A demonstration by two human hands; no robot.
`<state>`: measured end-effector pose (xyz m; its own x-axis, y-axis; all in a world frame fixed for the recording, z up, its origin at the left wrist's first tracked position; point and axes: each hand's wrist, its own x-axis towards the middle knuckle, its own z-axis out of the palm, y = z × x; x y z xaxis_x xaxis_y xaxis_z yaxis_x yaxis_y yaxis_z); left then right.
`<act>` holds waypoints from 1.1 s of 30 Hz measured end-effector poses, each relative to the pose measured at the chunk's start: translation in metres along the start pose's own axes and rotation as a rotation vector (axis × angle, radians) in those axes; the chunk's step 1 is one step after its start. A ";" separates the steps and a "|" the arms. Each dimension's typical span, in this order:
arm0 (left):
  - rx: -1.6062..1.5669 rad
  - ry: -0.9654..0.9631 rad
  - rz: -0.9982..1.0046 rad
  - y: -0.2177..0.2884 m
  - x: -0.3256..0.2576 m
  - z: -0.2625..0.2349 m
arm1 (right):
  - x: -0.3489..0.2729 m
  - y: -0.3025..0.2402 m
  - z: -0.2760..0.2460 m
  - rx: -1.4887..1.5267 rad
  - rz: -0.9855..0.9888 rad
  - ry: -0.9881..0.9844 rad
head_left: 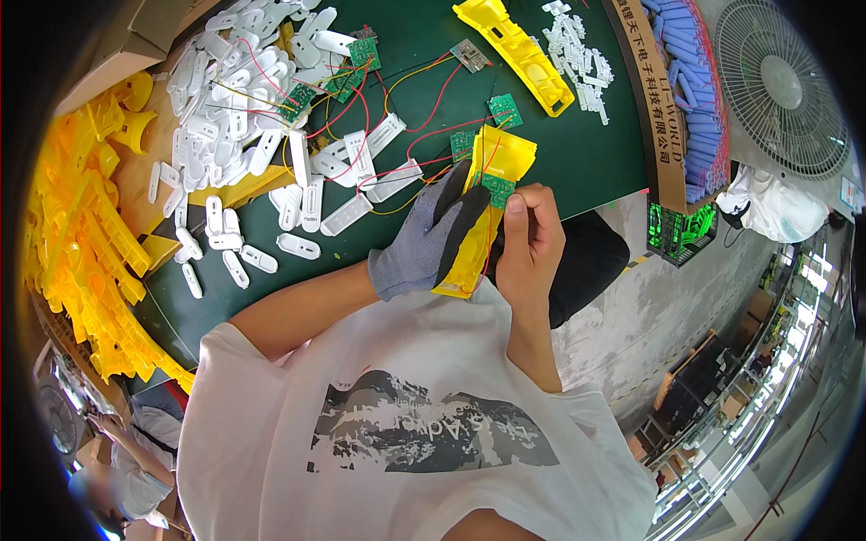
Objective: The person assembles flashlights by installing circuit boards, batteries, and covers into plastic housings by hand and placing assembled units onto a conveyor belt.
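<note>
My left hand point(417, 236), in a grey-blue glove with dark fingers, grips a long yellow plastic housing point(464, 261) in front of my chest. A small green circuit board point(497, 190) lies against the open side of this housing, with a red wire running along it. My bare right hand point(532, 239) is closed, thumb and forefinger pinching at the board's edge. Just beyond the housing's far end, more green boards point(504, 110) lie on the table. Red, black and yellow wires link boards to white plastic cases point(395, 182) left of my gloved hand.
White oval covers point(230, 117) are heaped at the far left, beside piled yellow shells point(86, 261). Another yellow housing point(516, 54) and small white parts point(579, 59) lie on the green table point(613, 153). Rightward are a carton point(651, 108) of blue cylinders and a fan point(781, 83). A person point(135, 469) sits lower left.
</note>
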<state>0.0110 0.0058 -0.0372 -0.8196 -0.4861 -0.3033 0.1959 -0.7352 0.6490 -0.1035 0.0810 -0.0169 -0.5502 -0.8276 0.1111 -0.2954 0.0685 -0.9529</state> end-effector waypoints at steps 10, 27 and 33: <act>-0.023 0.005 -0.003 0.008 0.004 0.006 | 0.000 -0.003 -0.008 -0.023 0.047 -0.029; -0.139 -0.047 -0.171 0.017 0.001 0.006 | 0.119 0.019 -0.072 -0.533 -0.090 0.269; 0.031 -0.111 -0.076 0.011 -0.007 0.007 | 0.135 -0.016 -0.028 -0.423 -0.160 -0.033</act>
<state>0.0153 0.0043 -0.0228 -0.8863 -0.3729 -0.2745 0.1157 -0.7523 0.6485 -0.1949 -0.0164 0.0207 -0.4482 -0.8632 0.2324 -0.6722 0.1541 -0.7242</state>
